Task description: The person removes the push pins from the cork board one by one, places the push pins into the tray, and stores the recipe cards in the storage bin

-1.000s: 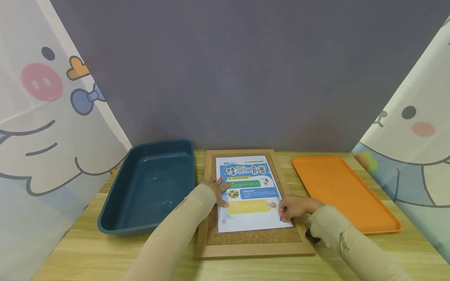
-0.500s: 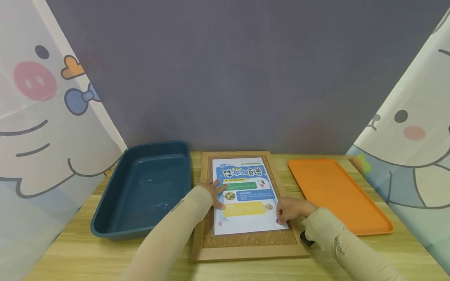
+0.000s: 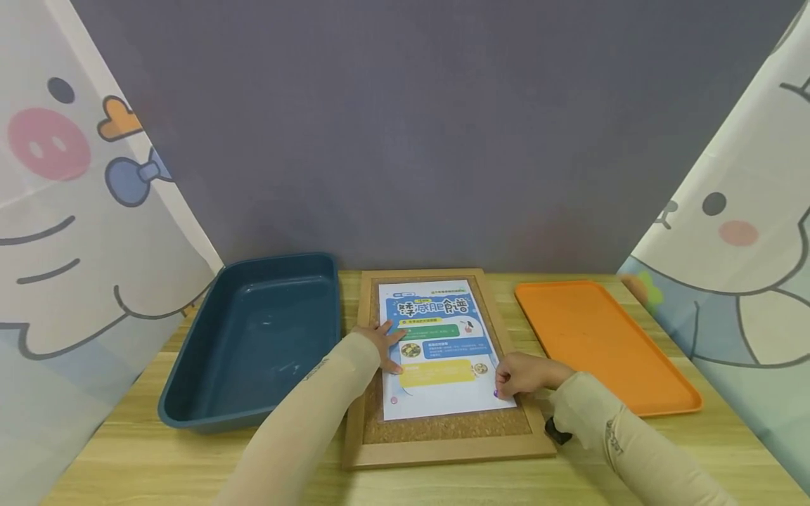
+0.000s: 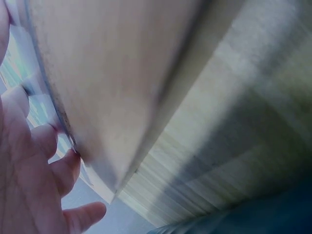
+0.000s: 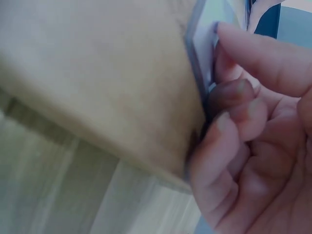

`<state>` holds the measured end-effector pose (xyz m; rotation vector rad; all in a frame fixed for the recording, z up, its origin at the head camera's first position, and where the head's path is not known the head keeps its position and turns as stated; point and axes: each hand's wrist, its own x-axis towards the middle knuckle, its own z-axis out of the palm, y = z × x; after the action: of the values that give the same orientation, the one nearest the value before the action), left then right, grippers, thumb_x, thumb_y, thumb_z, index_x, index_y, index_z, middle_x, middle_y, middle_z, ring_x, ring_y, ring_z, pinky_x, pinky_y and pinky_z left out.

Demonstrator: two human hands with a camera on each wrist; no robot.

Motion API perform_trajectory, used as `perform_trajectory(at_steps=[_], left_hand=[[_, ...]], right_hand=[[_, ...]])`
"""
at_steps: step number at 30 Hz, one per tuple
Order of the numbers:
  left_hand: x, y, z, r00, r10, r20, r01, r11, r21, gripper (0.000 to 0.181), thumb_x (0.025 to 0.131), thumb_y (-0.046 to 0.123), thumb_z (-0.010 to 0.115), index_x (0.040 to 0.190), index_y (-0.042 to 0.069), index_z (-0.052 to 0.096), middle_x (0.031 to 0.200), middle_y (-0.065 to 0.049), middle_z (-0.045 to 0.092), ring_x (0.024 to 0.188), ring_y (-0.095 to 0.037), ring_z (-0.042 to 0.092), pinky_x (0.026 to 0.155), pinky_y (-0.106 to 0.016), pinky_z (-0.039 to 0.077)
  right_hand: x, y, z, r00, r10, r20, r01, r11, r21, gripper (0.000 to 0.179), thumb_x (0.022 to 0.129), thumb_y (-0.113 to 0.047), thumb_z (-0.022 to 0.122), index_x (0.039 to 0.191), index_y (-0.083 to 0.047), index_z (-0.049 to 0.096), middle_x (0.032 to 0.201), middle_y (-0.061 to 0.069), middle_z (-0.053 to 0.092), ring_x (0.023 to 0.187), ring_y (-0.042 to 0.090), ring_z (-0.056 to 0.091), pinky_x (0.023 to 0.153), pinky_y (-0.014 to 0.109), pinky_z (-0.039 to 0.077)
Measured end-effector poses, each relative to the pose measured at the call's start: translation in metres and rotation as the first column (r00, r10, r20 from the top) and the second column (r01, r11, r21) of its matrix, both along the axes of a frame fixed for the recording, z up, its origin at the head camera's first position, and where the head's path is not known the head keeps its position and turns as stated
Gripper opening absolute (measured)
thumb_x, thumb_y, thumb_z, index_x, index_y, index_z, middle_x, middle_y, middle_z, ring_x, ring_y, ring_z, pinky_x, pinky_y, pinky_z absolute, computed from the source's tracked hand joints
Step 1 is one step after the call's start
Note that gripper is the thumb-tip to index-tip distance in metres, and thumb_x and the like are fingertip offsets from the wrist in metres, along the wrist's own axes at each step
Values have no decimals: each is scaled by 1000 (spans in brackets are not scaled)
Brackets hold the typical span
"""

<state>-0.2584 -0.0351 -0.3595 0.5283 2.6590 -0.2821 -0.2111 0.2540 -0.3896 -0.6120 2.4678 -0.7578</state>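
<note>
A printed poster sheet with blue, green and yellow panels lies on a wood-framed corkboard in the head view. My left hand rests on the sheet's left edge with fingers spread. At the sheet's lower right corner, my right hand pinches a small purple push pin between thumb and curled forefinger, right at the paper. The other fingers of that hand are curled beside the board's frame in the right wrist view. The pin is mostly hidden by the fingertips.
A deep dark blue tray stands left of the board. To the right lies a shallow orange tray. A dark object shows under the right wrist. A grey panel rises behind the wooden table.
The head view has shifted slightly, so everything appears a little further left. Both hands keep their places on the sheet, and the right one still pinches the push pin.
</note>
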Motion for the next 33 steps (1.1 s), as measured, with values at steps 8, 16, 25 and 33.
perform_trajectory(at_steps=[8, 16, 25, 33], left_hand=[[1, -1, 0, 1000, 3, 8, -3, 1000, 27, 82, 85, 62, 59, 153, 30, 26, 159, 1, 19, 144, -23, 21, 106, -46, 35], [-2, -2, 0, 1000, 2, 12, -2, 1000, 27, 83, 85, 62, 59, 153, 31, 24, 159, 1, 18, 144, -23, 20, 105, -46, 35], [-4, -2, -1, 1000, -11, 8, 11, 1000, 24, 82, 85, 62, 58, 153, 31, 23, 159, 0, 18, 144, -24, 20, 105, -45, 35], [-1, -2, 0, 1000, -17, 8, 17, 1000, 17, 82, 86, 62, 57, 153, 30, 23, 159, 0, 18, 144, -24, 20, 105, -45, 36]], right_hand=[[0, 3, -3, 1000, 26, 2, -26, 998, -51, 15, 81, 1, 67, 68, -4, 63, 60, -11, 48, 53, 2, 40, 50, 17, 30], [2, 4, -2, 998, 31, -55, -36, 996, -85, 11, 81, 2, 71, 74, -3, 64, 63, -10, 47, 56, 2, 41, 51, 18, 35], [0, 3, -6, 995, 42, -95, -49, 996, -71, 16, 79, 5, 72, 72, -6, 62, 61, -11, 41, 56, 1, 40, 52, 18, 34], [1, 4, -9, 996, 35, -79, -41, 996, -75, 14, 78, 5, 72, 72, -4, 63, 60, -12, 42, 55, 1, 40, 51, 18, 33]])
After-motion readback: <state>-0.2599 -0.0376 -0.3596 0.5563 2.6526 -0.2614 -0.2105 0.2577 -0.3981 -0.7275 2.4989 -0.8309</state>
